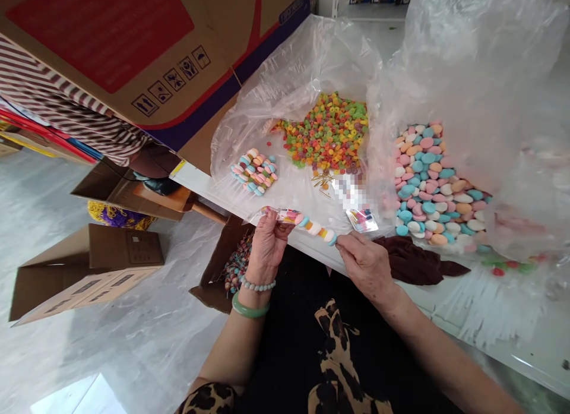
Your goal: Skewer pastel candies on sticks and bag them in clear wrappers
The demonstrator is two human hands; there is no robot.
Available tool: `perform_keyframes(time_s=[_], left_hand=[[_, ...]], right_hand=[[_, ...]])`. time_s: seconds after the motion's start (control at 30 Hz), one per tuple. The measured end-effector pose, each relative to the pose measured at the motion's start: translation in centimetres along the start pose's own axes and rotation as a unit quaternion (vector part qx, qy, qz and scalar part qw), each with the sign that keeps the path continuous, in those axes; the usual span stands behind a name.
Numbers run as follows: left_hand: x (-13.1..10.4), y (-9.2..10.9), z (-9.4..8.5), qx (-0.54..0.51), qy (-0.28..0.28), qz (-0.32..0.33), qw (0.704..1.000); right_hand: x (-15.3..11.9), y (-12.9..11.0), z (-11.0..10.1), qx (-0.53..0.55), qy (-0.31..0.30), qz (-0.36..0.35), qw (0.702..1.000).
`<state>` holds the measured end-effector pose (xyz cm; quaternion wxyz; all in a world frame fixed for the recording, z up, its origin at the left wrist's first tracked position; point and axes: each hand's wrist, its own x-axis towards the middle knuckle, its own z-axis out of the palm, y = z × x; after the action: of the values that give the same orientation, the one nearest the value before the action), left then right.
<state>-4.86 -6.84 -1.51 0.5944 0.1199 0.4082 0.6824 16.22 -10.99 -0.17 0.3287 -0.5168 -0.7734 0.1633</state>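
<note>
Here the left hand (271,239) and right hand (367,265) grasp a candy-coloured skewer (314,228) at the counter (198,183) edge; plastic sheeting (445,63) drapes its top, a printed carton (178,51) looms leftward, marbled floor (187,319) below.

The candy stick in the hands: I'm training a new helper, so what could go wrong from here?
1. The candy stick, held between the left hand and right hand, is near the edge of the table; a slip might drop it.
2. The gold strips lie close to the loose ring candies and could get mixed in.
</note>
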Motion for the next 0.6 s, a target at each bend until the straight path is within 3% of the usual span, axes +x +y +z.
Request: perform_keyframes(time_s=[0.13, 0.33, 0.43, 0.6], left_hand=[[0.1, 0.8, -0.8, 0.083, -0.030, 0.034, 0.996], [0.1, 1.4, -1.8, 0.207, -0.094, -0.037, 0.973], [0.1, 0.7, -1.7, 0.194, -0.110, -0.046, 0.974], [-0.1, -0.5, -1.1, 0.094, -0.081, -0.076, 0.989]], right_hand=[[-0.2, -0.3, -0.2, -0.083, 0.015, -0.063, 0.994], [-0.1, 0.1, 0.1, 0.003, -0.001, -0.028, 1.000], [-0.1, 0.2, 0.9, 0.032, -0.031, -0.005, 0.999], [-0.1, 0.3, 2.5, 0.110, -0.062, 0.076, 0.989]])
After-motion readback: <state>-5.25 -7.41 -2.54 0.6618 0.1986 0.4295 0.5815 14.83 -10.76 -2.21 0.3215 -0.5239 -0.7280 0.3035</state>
